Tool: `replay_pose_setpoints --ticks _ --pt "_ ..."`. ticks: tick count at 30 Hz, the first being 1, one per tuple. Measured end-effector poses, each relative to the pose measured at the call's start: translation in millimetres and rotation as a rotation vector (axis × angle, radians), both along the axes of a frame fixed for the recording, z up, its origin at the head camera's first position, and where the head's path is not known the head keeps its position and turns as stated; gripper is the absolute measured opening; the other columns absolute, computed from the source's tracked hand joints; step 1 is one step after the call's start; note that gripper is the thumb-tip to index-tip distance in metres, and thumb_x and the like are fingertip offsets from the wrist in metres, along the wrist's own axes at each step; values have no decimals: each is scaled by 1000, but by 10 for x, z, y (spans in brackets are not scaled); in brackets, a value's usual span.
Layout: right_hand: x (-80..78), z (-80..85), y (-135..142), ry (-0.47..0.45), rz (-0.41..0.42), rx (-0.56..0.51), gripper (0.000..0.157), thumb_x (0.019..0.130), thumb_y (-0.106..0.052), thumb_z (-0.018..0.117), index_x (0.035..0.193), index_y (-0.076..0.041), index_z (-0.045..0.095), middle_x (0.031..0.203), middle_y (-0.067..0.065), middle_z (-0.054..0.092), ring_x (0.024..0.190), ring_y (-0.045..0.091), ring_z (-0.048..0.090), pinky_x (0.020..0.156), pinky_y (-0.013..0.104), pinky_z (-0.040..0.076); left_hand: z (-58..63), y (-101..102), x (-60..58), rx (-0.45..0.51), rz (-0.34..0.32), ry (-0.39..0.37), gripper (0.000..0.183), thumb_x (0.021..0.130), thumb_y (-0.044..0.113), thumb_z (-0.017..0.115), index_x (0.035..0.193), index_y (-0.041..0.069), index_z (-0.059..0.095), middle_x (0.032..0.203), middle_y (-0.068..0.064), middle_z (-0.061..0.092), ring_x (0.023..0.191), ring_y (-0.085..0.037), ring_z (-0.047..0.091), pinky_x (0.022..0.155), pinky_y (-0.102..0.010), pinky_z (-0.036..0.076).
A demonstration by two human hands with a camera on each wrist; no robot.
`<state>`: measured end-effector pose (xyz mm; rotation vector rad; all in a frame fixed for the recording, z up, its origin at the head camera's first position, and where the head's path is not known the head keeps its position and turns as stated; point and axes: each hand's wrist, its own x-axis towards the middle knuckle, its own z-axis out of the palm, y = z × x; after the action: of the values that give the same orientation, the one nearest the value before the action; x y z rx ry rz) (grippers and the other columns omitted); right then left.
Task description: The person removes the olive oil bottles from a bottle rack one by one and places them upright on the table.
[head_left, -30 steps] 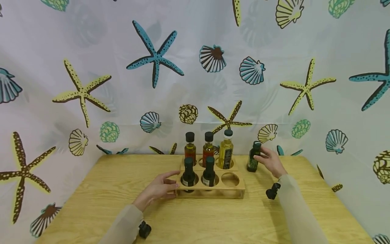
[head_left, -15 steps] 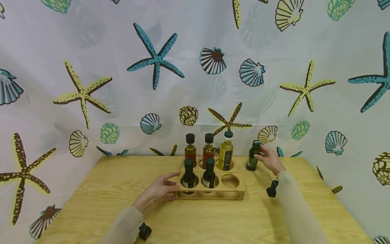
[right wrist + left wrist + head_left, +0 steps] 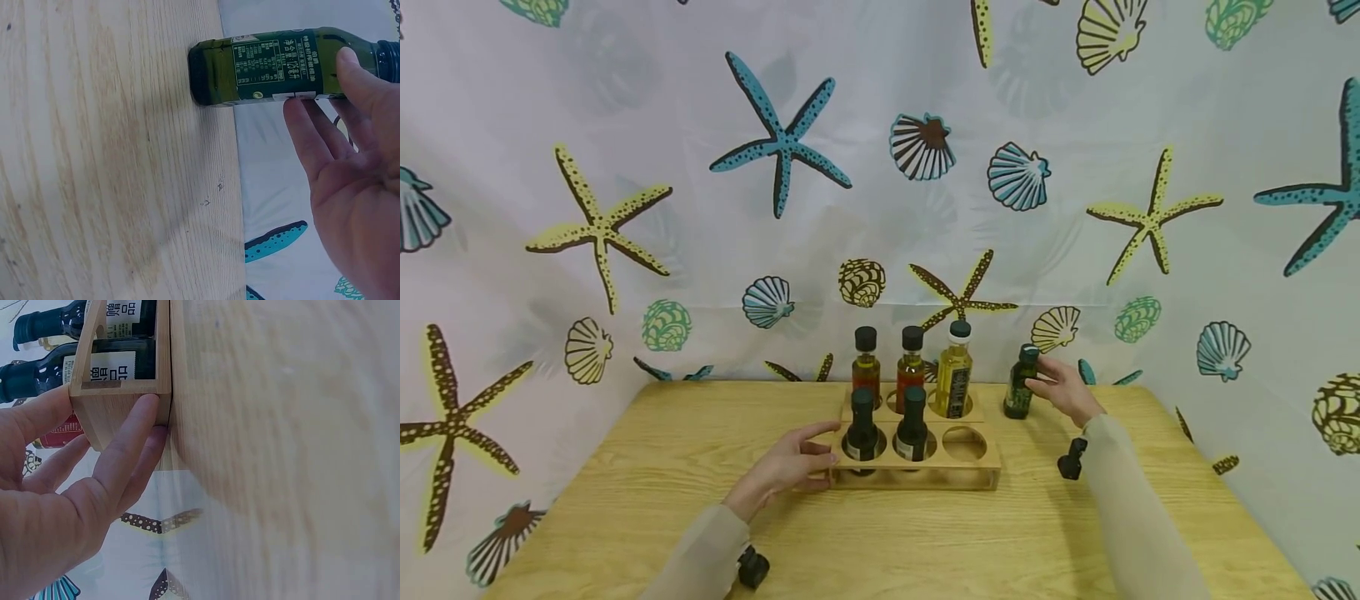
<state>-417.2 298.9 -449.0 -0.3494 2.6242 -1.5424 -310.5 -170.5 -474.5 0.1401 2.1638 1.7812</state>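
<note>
My right hand (image 3: 1066, 392) holds a dark green olive oil bottle (image 3: 1019, 392) upright near the table's back, thumb on one side and fingertips on the other. In the right wrist view, the green label of this olive oil bottle (image 3: 278, 65) shows; whether its base touches the tabletop I cannot tell. A two-tier wooden bottle rack (image 3: 917, 477) stands at the middle. My left hand (image 3: 786, 463) touches the rack's left end. In the left wrist view, nearly straight fingers (image 3: 128, 447) rest against that end panel. Two dark sauce bottles (image 3: 862, 433) fill front holes; the front right hole is vacant.
The rack's back row holds two bottles with reddish contents (image 3: 866, 371) and a taller yellow oil bottle (image 3: 955, 379). Behind the wooden table (image 3: 715, 417) hangs a white curtain (image 3: 865, 225) printed with starfish and shells.
The olive oil bottle in my right hand has shifted very slightly up or back. My left hand and the rack have stayed put.
</note>
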Motion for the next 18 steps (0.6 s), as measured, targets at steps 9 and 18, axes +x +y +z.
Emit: replay_pose_setpoints --ticks 9,18 --pt "-13 -15 -13 10 -30 -16 72 101 -14 56 158 -4 13 161 25 17 143 46 27 111 55 36 24 -2 -1 -4 -1 9 59 97 11 62 151 18 40 141 -29 42 116 -29 58 85 -49 58" --pt "75 -35 27 71 -73 -43 73 98 -22 63 157 -7 23 157 22 29 139 43 38 110 57 38 -14 -1 -18 -11 1 5 59 97 13 63 151 18 40 141 -29 42 114 -28 58 85 -46 58"
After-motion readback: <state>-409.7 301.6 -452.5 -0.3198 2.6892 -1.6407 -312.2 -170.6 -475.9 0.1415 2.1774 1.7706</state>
